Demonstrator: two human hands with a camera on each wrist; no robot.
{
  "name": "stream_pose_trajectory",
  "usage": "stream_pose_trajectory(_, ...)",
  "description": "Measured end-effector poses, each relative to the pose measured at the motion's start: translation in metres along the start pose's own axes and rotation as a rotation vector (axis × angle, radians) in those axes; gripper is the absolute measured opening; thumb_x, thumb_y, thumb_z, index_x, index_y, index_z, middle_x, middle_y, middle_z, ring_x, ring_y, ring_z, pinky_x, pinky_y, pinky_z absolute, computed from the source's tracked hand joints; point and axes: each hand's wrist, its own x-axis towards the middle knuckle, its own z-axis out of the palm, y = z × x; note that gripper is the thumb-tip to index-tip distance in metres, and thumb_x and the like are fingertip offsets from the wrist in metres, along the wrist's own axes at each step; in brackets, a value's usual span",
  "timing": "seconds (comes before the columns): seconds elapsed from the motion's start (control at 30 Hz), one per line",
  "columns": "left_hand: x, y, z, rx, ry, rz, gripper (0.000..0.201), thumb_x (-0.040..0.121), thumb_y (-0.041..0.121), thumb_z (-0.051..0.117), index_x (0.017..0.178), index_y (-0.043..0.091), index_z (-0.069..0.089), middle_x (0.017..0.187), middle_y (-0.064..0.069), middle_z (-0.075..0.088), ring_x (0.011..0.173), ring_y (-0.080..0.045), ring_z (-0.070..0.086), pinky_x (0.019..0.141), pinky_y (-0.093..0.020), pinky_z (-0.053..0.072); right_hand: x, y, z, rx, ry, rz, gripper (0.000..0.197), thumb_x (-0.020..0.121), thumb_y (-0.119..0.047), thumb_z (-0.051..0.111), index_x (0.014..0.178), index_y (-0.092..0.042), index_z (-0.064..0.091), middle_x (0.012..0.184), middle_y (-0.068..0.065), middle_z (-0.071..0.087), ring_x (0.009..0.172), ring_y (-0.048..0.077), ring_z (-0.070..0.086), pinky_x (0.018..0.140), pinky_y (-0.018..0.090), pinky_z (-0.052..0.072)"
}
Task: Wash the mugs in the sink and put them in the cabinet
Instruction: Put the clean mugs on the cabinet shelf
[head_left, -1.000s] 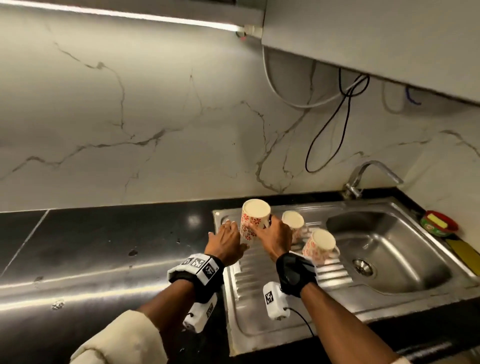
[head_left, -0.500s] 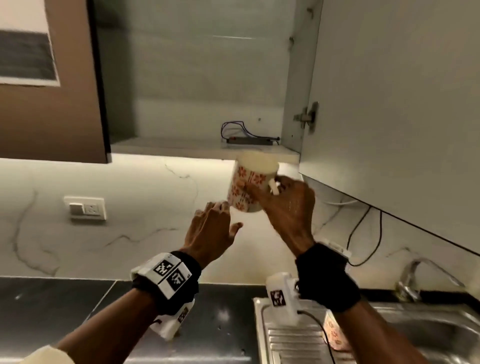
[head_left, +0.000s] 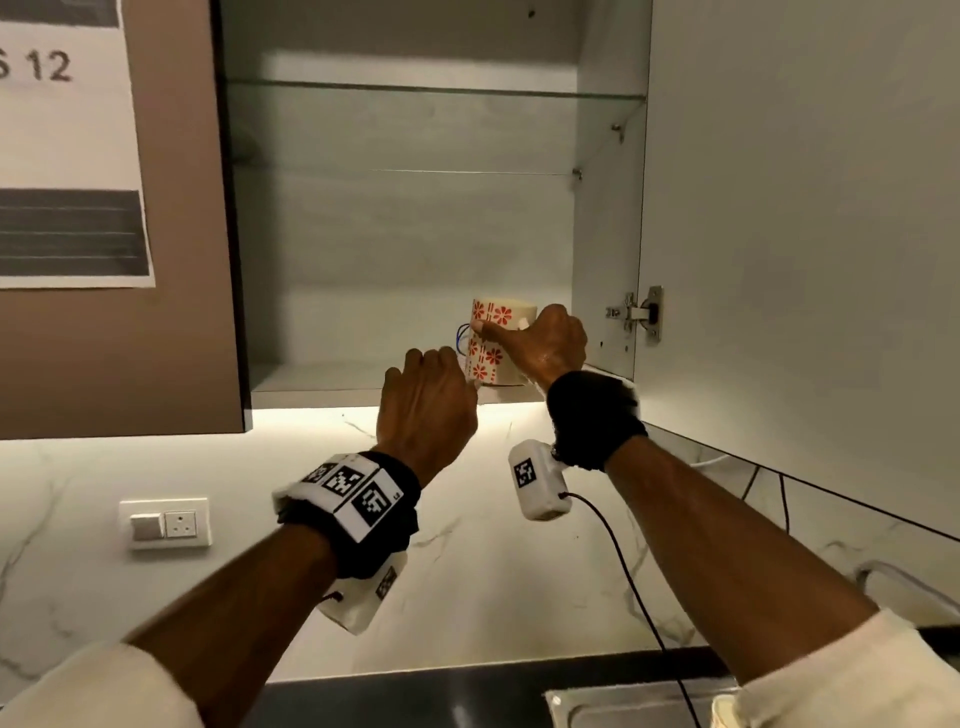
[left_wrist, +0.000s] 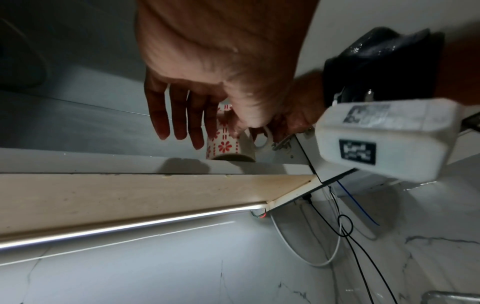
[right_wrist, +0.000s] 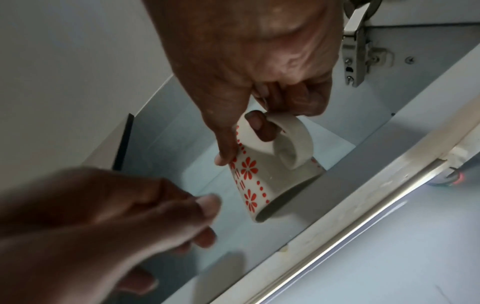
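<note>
A cream mug (head_left: 491, 358) with red flowers is mouth-down and slightly tilted at the front right of the cabinet's bottom shelf (head_left: 322, 379). I cannot tell whether its rim touches the shelf. My right hand (head_left: 545, 343) holds it, with a finger through the handle and the thumb along its side; the right wrist view shows this grip on the mug (right_wrist: 259, 181). My left hand (head_left: 423, 400) hovers just left of and below the mug. Its fingers (left_wrist: 182, 115) are straight and hold nothing, close beside the mug (left_wrist: 223, 147).
The open cabinet door (head_left: 805, 208) hangs on the right on its hinge (head_left: 644, 314). A glass shelf (head_left: 415, 171) spans the cabinet above. Wires (head_left: 460, 332) lie at the shelf's back. A wall socket (head_left: 166, 522) and the sink's corner (head_left: 623, 706) are below.
My right hand lifted the mug from the sink's drainboard up into the cabinet. My left hand rose alongside it, and my view tilted up from the sink.
</note>
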Motion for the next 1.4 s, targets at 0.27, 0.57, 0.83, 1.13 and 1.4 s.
stream_pose_trajectory(0.27,0.025,-0.005,0.014,-0.14,-0.15,0.047,0.051,0.099,0.046,0.045,0.129,0.005,0.043,0.126,-0.012,0.054,0.117,-0.028,0.048,0.09,-0.04,0.043,0.033,0.004,0.028,-0.166,-0.053,0.023,0.059,0.075,-0.056,0.075,0.106,-0.008,0.062,0.107,0.01,0.068,0.098,0.027,0.066,0.069,0.028,0.044)
stream_pose_trajectory(0.57,0.039,-0.005,0.028,-0.252,-0.185,0.029,0.052,0.097,0.044,0.053,0.128,0.004,0.044,0.123,-0.013,0.055,0.112,-0.028,0.05,0.086,-0.039,0.048,0.039,0.018,0.038,-0.191,-0.07,0.015,0.051,0.083,-0.036,0.075,0.119,-0.005,0.056,0.121,0.012,0.062,0.108,0.028,0.062,0.088,0.034,0.051)
stream_pose_trajectory(0.83,0.024,0.014,0.057,-0.428,0.089,0.147,0.036,0.096,0.036,0.056,0.121,0.011,0.057,0.12,-0.007,0.063,0.11,-0.026,0.056,0.087,-0.038,0.049,0.034,0.045,0.037,-0.224,-0.012,-0.093,0.047,0.088,-0.043,0.067,0.11,-0.002,0.058,0.111,0.016,0.063,0.102,0.03,0.06,0.08,0.036,0.05)
stream_pose_trajectory(1.13,-0.005,0.053,0.068,-0.432,0.355,0.166,0.016,0.093,0.029,0.06,0.091,0.014,0.061,0.085,-0.002,0.065,0.078,-0.023,0.059,0.064,-0.033,0.044,-0.013,0.073,-0.006,-0.125,0.353,-0.437,0.022,0.094,-0.029,0.06,0.089,-0.01,0.069,0.08,0.002,0.071,0.069,0.016,0.064,0.059,0.026,0.048)
stream_pose_trajectory(1.4,-0.086,0.135,0.142,-0.54,-0.351,0.152,0.038,0.096,0.045,0.054,0.119,0.015,0.057,0.114,-0.009,0.066,0.108,-0.029,0.059,0.082,-0.039,0.046,-0.127,0.223,-0.044,-0.325,0.193,-0.188,0.029,0.095,-0.036,0.055,0.08,-0.015,0.068,0.07,-0.001,0.069,0.062,0.018,0.062,0.057,0.03,0.048)
